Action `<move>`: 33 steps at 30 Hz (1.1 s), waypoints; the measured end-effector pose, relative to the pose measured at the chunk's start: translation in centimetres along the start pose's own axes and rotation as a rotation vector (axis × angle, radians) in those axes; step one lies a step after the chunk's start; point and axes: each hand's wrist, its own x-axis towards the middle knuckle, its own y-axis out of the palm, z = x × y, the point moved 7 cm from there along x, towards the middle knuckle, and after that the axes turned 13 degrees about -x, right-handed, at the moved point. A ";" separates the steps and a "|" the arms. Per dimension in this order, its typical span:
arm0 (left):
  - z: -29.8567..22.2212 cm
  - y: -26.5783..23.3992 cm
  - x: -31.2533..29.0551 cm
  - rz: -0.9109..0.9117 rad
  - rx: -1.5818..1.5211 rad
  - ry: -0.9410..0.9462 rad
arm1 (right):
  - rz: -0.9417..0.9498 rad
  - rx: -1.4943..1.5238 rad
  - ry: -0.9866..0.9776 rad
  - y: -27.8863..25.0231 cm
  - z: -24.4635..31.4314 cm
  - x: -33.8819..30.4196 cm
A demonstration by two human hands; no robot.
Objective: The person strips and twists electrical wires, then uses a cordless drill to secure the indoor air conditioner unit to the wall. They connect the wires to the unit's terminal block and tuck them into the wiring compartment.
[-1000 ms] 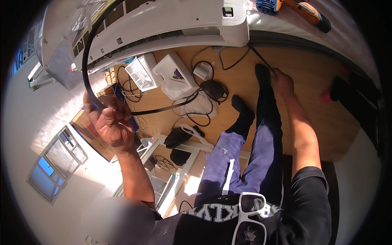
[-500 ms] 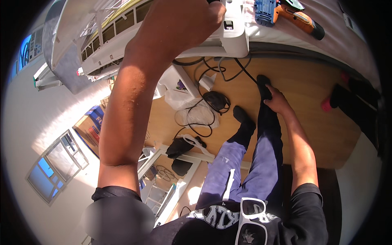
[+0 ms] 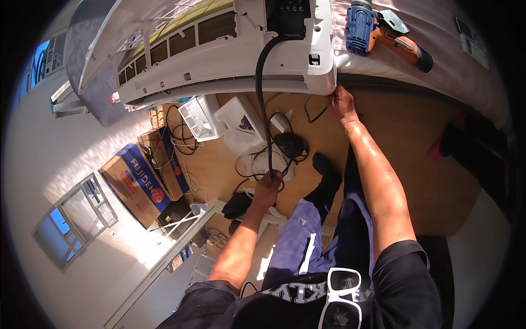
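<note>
A white split air conditioner indoor unit [image 3: 219, 74] lies at the top of the view, its front cover raised and filters showing. A thick black cable [image 3: 259, 77] leaves its dark wiring compartment [image 3: 287, 16] and hangs over the near edge. My left hand [image 3: 267, 189] is closed around this cable lower down, above the floor. My right hand [image 3: 343, 104] is up against the unit's near right corner, fingers bent and partly hidden. A thin grey cord [image 3: 315, 118] runs close beside that hand; whether the fingers hold it is unclear.
An orange and blue cordless drill [image 3: 359, 33] and a white remote [image 3: 474, 49] lie on the pink bedding [image 3: 438, 82]. Cardboard boxes [image 3: 129, 183], a white plastic bin [image 3: 200, 123] and coiled cords stand on the wooden floor [image 3: 405, 159]. A dark pouch [image 3: 290, 145] lies near my feet.
My left hand has come down from the unit and now grips the black cable. My right hand has moved up from beside my foot to the unit's corner.
</note>
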 end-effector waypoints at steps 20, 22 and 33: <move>-27.1 0.2 4.3 0.047 -0.164 0.461 | 0.795 -0.864 0.649 -16.4 -21.0 -32.1; -18.0 0.8 4.4 0.127 -0.313 0.230 | 0.993 -0.946 0.661 -13.3 -20.7 -30.0; 20.5 -14.8 -22.4 0.021 0.264 -0.551 | 0.491 -0.143 0.119 4.0 -0.9 1.1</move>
